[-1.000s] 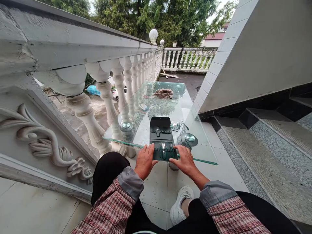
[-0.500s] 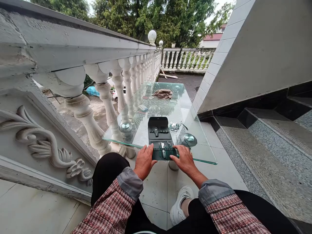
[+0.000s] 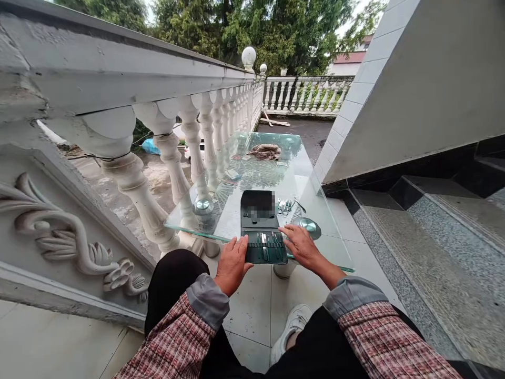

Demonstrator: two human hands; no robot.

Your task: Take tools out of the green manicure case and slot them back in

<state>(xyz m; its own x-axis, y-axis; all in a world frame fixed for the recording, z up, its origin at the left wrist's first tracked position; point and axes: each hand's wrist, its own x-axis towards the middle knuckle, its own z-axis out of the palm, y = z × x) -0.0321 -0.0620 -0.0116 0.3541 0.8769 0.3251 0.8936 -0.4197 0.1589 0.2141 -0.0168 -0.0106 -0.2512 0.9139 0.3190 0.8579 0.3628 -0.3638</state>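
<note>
An unfolded black manicure case [image 3: 258, 224] lies at the near edge of the glass table, its lower flap reaching past that edge. Slim metal tools [image 3: 264, 247] sit in a row of loops on the lower flap. My left hand [image 3: 232, 266] holds this flap by its left edge, fingers on the side and thumb near the bottom corner. Beside the flap's upper right, my right hand [image 3: 303, 246] is open, fingers stretched toward the case and nothing in its grasp. Nail clippers and small scissors [image 3: 284, 206] lie on the glass right of the case.
The glass tabletop [image 3: 221, 210] also carries a crumpled brown cloth [image 3: 265, 152] and a small card-like packet [image 3: 232, 173]. A white balustrade [image 3: 171, 158] runs along the left. Stone steps [image 3: 398, 231] rise on the right.
My right hand has shifted slightly up and right, off the flap's lower right corner, which now shows. My left hand stays at the left edge. The view has moved slightly.
</note>
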